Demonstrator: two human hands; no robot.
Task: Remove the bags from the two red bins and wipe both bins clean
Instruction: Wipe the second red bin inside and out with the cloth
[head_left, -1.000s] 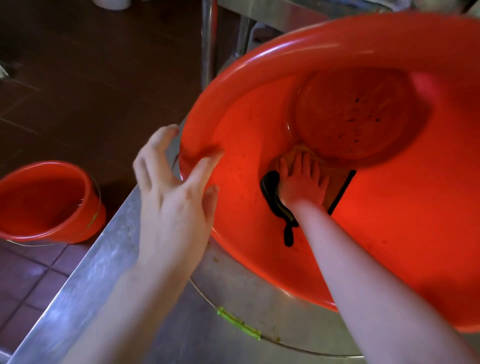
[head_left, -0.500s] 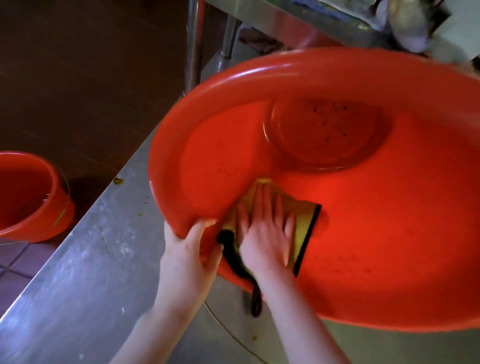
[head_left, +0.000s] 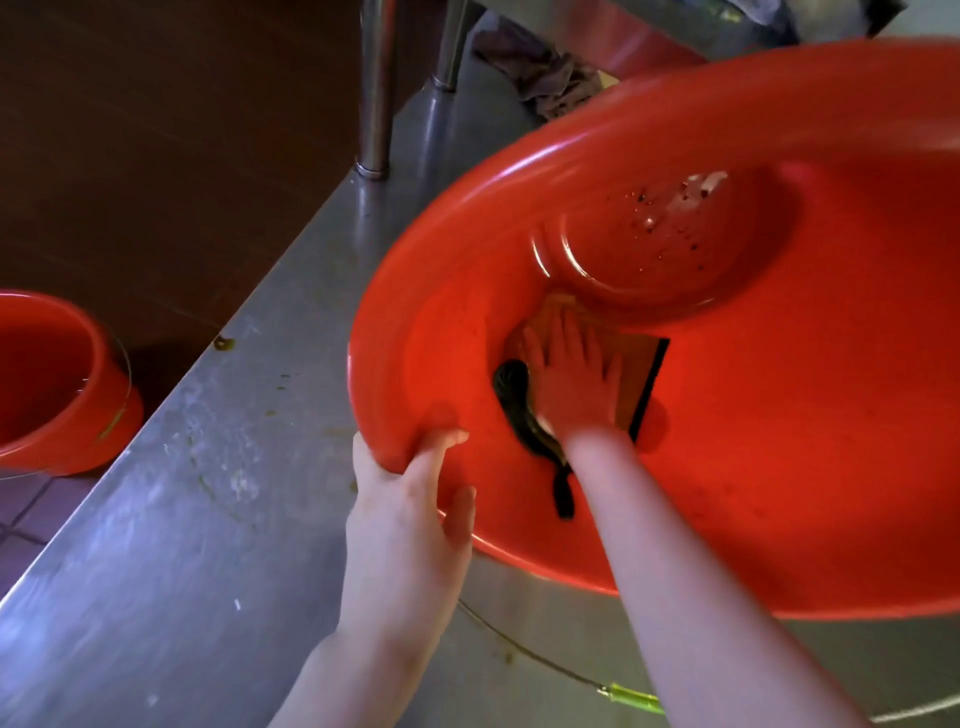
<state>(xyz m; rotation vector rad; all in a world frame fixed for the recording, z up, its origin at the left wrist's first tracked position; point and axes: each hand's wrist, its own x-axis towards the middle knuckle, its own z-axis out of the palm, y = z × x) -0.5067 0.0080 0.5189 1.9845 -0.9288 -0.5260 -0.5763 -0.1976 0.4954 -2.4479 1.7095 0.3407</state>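
Observation:
A large red bin (head_left: 779, 467) lies tipped on its side on the steel counter, its mouth toward me. Dark specks dot its round bottom. My left hand (head_left: 410, 525) grips the bin's near rim, thumb inside. My right hand (head_left: 571, 384) is deep inside, fingers spread flat, pressing a yellow cloth with a black edge (head_left: 636, 374) against the lower wall near the bottom. A second red bin (head_left: 57, 384) stands upright on the floor at the left.
The steel counter (head_left: 208, 519) runs diagonally, with small food bits near its edge. A wire bin handle with a green grip (head_left: 631, 696) lies on the counter under my right arm. Steel legs (head_left: 374, 88) and a crumpled rag (head_left: 550, 78) are behind.
My left hand went from the upper rim to gripping the bin's near rim. My right hand slid the cloth back down the wall, then deeper toward the bottom.

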